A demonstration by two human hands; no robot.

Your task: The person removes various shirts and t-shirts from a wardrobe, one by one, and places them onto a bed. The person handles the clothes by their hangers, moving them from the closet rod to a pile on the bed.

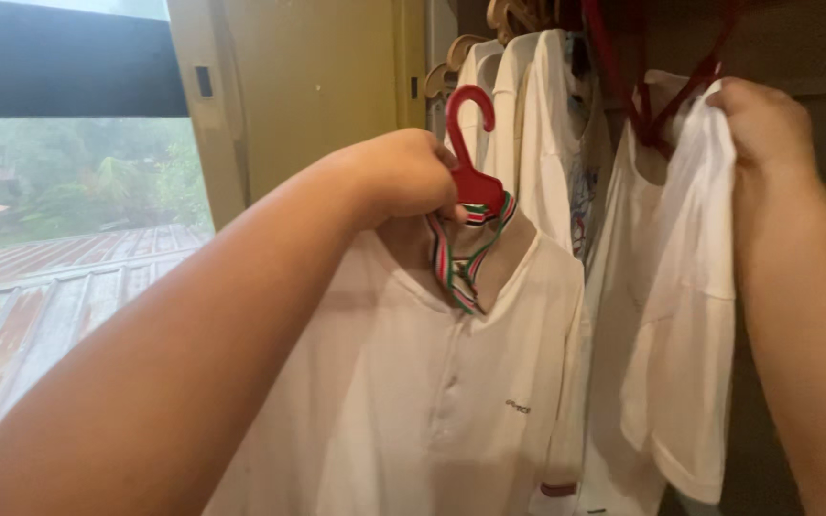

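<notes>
My left hand (403, 177) grips a red plastic hanger (471, 143) just below its hook. On that hanger hangs a white polo shirt (413, 382) with a red, green and white striped collar (461, 258). My right hand (765, 119) is up at the right, pinching the shoulder of a second white shirt (676, 315), which hangs on a dark red hanger (662, 91).
Several more white garments (528, 115) hang on wooden hangers (461, 48) behind. A yellowish wall panel (317, 86) stands to the left of them. A window (69, 191) at left looks onto a rusty corrugated roof (40, 306) and trees.
</notes>
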